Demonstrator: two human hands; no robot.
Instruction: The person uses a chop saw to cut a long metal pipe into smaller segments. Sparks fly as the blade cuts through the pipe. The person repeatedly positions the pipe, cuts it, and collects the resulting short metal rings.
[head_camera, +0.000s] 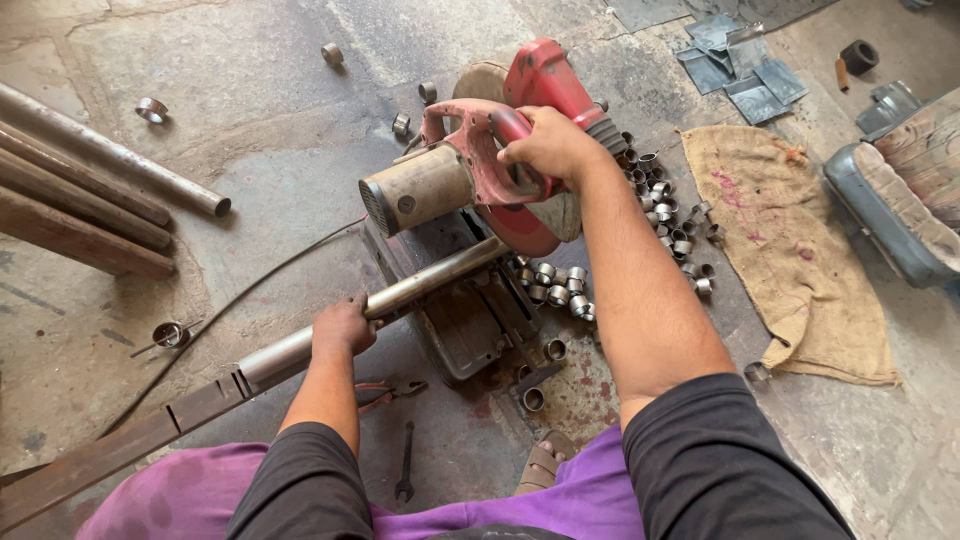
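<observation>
Left hand (343, 326) was wrapped shut around the steel pipe (420, 288), fingers curled over the top, grip just short of the saw's base. Pipe's long axis ran from 8 o'clock up to 2 o'clock, its far end under the red blade guard (535, 215) of the chop saw (480, 180). Near end rested along a rusty flat bar (120, 445) heading off to 8 o'clock.

Right hand (548, 145) was closed on the saw's red handle (500, 150), at 1 o'clock from the left hand, arm stretched forward. Motor housing (415, 190) stuck out to 9 o'clock of that handle.

Cut rings (560, 290) were piled at 3 o'clock of the blade, more strung toward 1 o'clock beside the burlap sack (790, 250). Spare pipes (100, 180) lay well apart at 10 o'clock. Pliers (385, 393) and a wrench (405, 465) sat at 5 o'clock of the left hand, clear of the pipe. Power cable (250, 290) crossed the floor at 10 o'clock of the left hand. Nothing blocked the pipe's line into the blade.
</observation>
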